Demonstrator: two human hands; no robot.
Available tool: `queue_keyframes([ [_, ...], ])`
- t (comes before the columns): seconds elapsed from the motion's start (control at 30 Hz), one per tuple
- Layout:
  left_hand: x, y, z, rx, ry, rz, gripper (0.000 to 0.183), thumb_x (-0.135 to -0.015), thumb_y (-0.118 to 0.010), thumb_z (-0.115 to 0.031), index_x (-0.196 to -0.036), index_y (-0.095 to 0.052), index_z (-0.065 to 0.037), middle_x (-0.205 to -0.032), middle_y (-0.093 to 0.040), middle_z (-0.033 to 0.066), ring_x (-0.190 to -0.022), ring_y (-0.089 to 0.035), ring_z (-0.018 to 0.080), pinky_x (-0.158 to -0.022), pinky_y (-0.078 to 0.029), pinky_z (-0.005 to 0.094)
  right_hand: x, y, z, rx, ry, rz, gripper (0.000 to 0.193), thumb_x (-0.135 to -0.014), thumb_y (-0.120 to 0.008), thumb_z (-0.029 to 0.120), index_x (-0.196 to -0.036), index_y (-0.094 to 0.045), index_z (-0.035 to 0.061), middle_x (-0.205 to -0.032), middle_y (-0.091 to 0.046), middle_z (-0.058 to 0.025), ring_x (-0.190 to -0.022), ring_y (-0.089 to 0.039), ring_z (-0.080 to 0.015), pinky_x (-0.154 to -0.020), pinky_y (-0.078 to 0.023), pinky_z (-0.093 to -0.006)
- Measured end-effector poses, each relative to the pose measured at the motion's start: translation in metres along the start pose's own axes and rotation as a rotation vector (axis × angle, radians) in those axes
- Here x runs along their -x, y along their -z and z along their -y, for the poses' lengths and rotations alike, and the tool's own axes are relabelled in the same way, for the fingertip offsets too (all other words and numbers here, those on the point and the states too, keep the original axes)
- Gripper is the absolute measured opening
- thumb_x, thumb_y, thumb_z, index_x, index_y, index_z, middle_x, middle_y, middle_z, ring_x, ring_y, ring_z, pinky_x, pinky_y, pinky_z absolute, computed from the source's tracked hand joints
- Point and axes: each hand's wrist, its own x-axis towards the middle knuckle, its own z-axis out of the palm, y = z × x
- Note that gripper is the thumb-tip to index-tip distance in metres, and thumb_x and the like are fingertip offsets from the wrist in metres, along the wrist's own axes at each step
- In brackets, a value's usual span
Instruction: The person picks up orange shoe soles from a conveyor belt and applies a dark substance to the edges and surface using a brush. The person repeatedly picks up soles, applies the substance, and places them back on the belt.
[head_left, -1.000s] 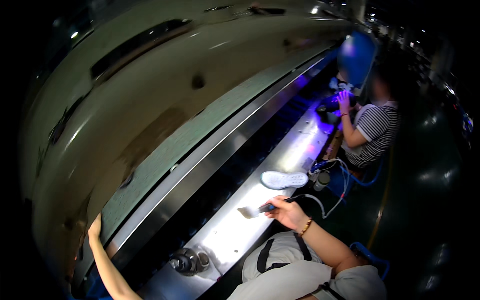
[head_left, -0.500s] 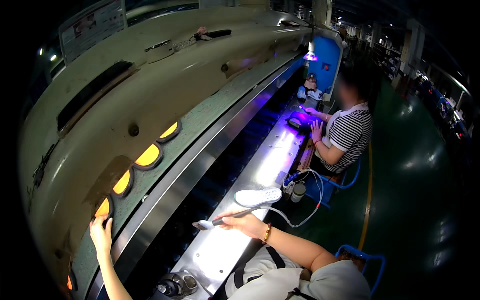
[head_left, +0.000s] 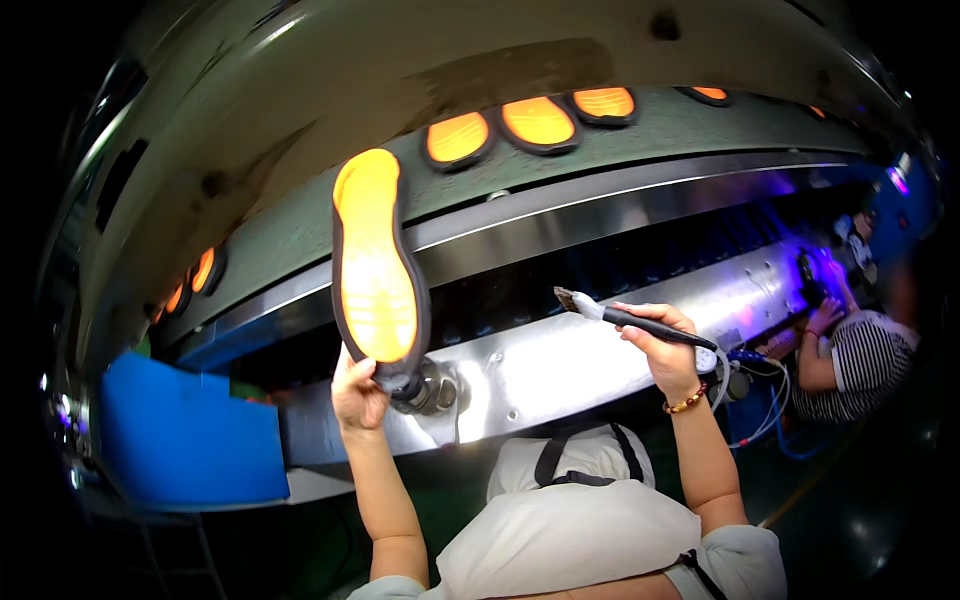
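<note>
A green belt (head_left: pixel 300 258) runs along the far side in a long curve, carrying orange-faced, black-rimmed soles (head_left: pixel 540 124); three lie near one another at its middle, only their near ends showing, with more spaced off to the right and others close together at the far left; nearer the person, beyond a shiny metal rail (head_left: pixel 600 212) and a dark gap, stretches a pale metal bench (head_left: pixel 560 372), glaring white at its centre and marked with small dark dots; a dark, rounded container (head_left: pixel 437 391) stands on its left part, partly hidden; low on the right spreads the dark floor (head_left: pixel 850 530), crossed by a faint yellowish line (head_left: pixel 800 490).
</note>
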Motion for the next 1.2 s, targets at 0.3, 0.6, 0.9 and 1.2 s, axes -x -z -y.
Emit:
queue_keyframes([
  [0.3,0.020,-0.032,0.083,0.354,0.240,0.220,0.084,-0.073,-0.048,-0.064,-0.133,-0.027,-0.010,-0.127,-0.037,0.0224,-0.111,-0.040,0.0451,-0.093,-0.034,0.0526,-0.013,-0.015,0.011,-0.103,-0.201,0.185,0.017,-0.072,-0.064,0.003,-0.088,-0.062,0.0000,-0.085,-0.064,-0.0124,-0.076,-0.060,-0.0151,-0.070,-0.047,-0.0239],
  [0.6,0.017,-0.079,0.147,0.458,0.198,0.114,0.078,-0.078,-0.033,-0.067,-0.129,-0.032,-0.008,-0.127,-0.042,0.0122,-0.112,-0.046,0.0265,-0.095,-0.037,0.0396,-0.040,-0.022,-0.003,-0.009,-0.315,0.230,0.018,-0.073,-0.066,0.009,-0.088,-0.063,0.0009,-0.076,-0.062,-0.0064,-0.068,-0.057,-0.0115,-0.062,-0.042,-0.0212],
  [0.9,0.021,-0.105,0.181,0.305,0.227,-0.143,0.080,-0.078,-0.012,-0.070,-0.129,-0.031,-0.012,-0.124,-0.042,0.0073,-0.112,-0.043,0.0204,-0.095,-0.035,0.0353,-0.044,-0.039,0.005,0.354,-0.008,0.395,0.015,-0.073,-0.064,0.003,-0.087,-0.063,-0.0021,-0.078,-0.064,-0.0083,-0.070,-0.061,-0.0107,-0.062,-0.048,-0.0204],
  [1.2,0.019,-0.072,0.140,0.197,0.118,-0.215,0.081,-0.077,-0.019,-0.071,-0.126,-0.035,-0.008,-0.122,-0.045,0.0095,-0.109,-0.046,0.0230,-0.094,-0.037,0.0361,0.016,-0.012,0.045,0.707,-0.121,0.908,0.014,-0.067,-0.065,0.006,-0.080,-0.066,0.0009,-0.071,-0.064,-0.0125,-0.063,-0.063,-0.0211,-0.062,-0.050,-0.0251],
])
